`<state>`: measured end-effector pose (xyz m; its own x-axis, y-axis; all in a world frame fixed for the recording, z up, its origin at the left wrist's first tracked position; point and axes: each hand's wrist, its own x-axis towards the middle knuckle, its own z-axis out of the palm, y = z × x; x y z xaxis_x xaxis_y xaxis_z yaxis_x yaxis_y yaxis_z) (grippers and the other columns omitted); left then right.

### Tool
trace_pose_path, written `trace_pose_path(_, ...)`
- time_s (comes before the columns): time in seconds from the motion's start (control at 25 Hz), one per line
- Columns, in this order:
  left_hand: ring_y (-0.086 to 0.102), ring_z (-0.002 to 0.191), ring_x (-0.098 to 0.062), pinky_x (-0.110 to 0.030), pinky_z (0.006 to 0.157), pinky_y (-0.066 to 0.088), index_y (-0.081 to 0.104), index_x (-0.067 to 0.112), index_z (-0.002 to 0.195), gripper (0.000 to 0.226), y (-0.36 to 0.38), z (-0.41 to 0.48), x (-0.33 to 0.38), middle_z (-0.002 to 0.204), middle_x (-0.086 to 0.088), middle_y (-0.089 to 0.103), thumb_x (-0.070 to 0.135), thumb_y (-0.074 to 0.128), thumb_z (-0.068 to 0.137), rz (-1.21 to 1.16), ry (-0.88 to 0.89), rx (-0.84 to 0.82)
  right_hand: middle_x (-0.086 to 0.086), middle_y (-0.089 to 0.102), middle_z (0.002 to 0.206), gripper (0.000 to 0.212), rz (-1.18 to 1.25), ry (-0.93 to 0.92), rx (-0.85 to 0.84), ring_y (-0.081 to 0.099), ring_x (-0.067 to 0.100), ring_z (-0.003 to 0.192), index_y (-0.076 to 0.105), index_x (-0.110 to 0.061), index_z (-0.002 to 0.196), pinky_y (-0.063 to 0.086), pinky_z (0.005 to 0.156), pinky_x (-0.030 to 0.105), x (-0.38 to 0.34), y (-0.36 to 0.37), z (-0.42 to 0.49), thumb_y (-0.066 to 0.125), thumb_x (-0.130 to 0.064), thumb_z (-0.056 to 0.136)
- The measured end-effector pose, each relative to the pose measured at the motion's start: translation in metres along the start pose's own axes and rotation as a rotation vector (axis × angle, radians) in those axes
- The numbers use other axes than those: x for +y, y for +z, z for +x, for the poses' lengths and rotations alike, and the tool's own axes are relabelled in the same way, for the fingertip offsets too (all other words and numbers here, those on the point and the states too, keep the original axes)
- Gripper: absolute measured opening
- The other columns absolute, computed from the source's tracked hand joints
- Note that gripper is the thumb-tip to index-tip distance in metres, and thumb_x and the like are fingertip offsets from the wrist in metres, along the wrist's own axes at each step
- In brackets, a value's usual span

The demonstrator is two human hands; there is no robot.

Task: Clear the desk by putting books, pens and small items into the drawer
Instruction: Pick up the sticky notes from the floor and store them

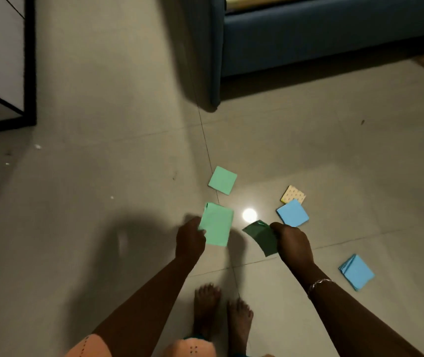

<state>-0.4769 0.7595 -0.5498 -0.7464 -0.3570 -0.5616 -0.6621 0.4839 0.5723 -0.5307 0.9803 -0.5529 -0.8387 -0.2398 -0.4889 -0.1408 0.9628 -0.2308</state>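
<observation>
Several small paper note pads lie scattered on the tiled floor. My left hand grips a light green pad by its left edge, held above the floor. My right hand pinches a dark green sheet that bends downward. Another light green pad lies on the floor just beyond. A blue pad lies right behind my right hand, with a yellow patterned pad partly under its far edge. A second blue pad lies to the right of my right forearm.
A blue sofa stands at the upper right, its corner leg near the middle. A black-framed white cabinet is at the upper left. My bare feet stand below the hands. A bright light reflection shines on the tiles.
</observation>
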Motion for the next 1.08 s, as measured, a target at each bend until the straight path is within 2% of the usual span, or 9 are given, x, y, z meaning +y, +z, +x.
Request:
trace_pose_path(0.08,0.06,0.093,-0.03,-0.021,0.061,0.032,0.057,-0.004,0.103,0.019,-0.045,-0.035,0.04,0.101,-0.017,0.065,-0.004,0.053,0.084,-0.025,0.024,0.003,0.014,0.068,0.095,0.039,0.137,0.09,0.132,0.061,0.032,0.089,0.063,-0.012,0.108,0.037,0.063,0.029,-0.022,-0.061,-0.024,0.045,0.005,0.078)
trace_pose_path(0.2,0.061,0.086,-0.028,-0.025,0.057,0.048,0.055,-0.002,0.111,0.026,-0.109,-0.084,0.095,0.107,-0.019,0.062,-0.007,0.052,0.085,-0.186,0.017,0.021,0.019,0.068,0.086,0.038,0.347,0.146,0.276,0.059,0.037,0.082,0.066,-0.007,0.1,0.04,0.063,0.032,-0.053,-0.152,-0.058,0.042,0.002,0.073)
trace_pose_path(0.32,0.062,0.084,-0.029,-0.03,0.054,0.056,0.053,0.0,0.113,0.029,-0.161,-0.124,0.133,0.11,-0.021,0.058,-0.009,0.053,0.086,-0.328,0.007,0.052,0.018,0.064,0.074,0.024,0.47,0.117,0.345,0.054,0.034,0.071,0.065,-0.003,0.086,0.033,0.055,0.031,-0.078,-0.223,-0.087,0.045,0.007,0.077)
trace_pose_path(0.44,0.061,0.086,-0.029,-0.024,0.048,0.056,0.047,0.001,0.119,0.035,-0.208,-0.167,0.159,0.109,-0.021,0.058,-0.01,0.053,0.086,-0.451,0.017,0.094,0.02,0.067,0.078,0.013,0.523,0.061,0.399,0.053,0.03,0.069,0.065,-0.001,0.082,0.03,0.057,0.03,-0.104,-0.277,-0.119,0.053,0.003,0.08)
trace_pose_path(0.56,0.062,0.092,-0.033,-0.034,0.059,0.058,0.045,0.001,0.12,0.037,-0.246,-0.21,0.167,0.112,-0.024,0.059,-0.011,0.052,0.086,-0.556,0.035,0.152,0.018,0.069,0.085,0.012,0.566,-0.037,0.413,0.061,0.031,0.079,0.068,0.0,0.088,0.042,0.064,0.033,-0.138,-0.31,-0.15,0.057,0.001,0.082)
trace_pose_path(0.64,0.063,0.092,-0.034,-0.037,0.063,0.058,0.045,0.001,0.12,0.037,-0.269,-0.236,0.162,0.108,-0.022,0.061,-0.011,0.052,0.086,-0.614,0.047,0.197,0.017,0.07,0.091,0.015,0.611,-0.096,0.401,0.062,0.03,0.085,0.068,0.0,0.094,0.048,0.072,0.036,-0.163,-0.321,-0.163,0.058,0.0,0.083)
trace_pose_path(0.76,0.062,0.085,-0.028,-0.028,0.054,0.058,0.047,0.0,0.121,0.037,-0.308,-0.284,0.135,0.094,-0.015,0.06,-0.011,0.052,0.086,-0.713,0.05,0.318,0.014,0.069,0.102,0.023,0.661,-0.203,0.342,0.061,0.024,0.089,0.066,-0.001,0.107,0.049,0.08,0.034,-0.213,-0.331,-0.185,0.059,-0.002,0.086)
trace_pose_path(0.84,0.062,0.087,-0.028,-0.025,0.052,0.057,0.048,0.001,0.122,0.037,-0.332,-0.317,0.108,0.094,-0.015,0.06,-0.011,0.052,0.086,-0.764,0.036,0.41,0.014,0.068,0.105,0.026,0.709,-0.281,0.268,0.062,0.025,0.093,0.065,-0.002,0.111,0.05,0.083,0.035,-0.252,-0.331,-0.201,0.06,-0.004,0.086)
trace_pose_path(1.08,0.063,0.093,-0.029,-0.023,0.051,0.056,0.047,0.002,0.125,0.04,-0.387,-0.424,0.007,0.103,-0.015,0.063,-0.009,0.052,0.088,-0.948,-0.074,0.71,0.014,0.069,0.092,0.019,0.777,-0.492,0.058,0.064,0.029,0.085,0.068,-0.003,0.101,0.055,0.08,0.048,-0.38,-0.292,-0.268,0.063,-0.006,0.083)
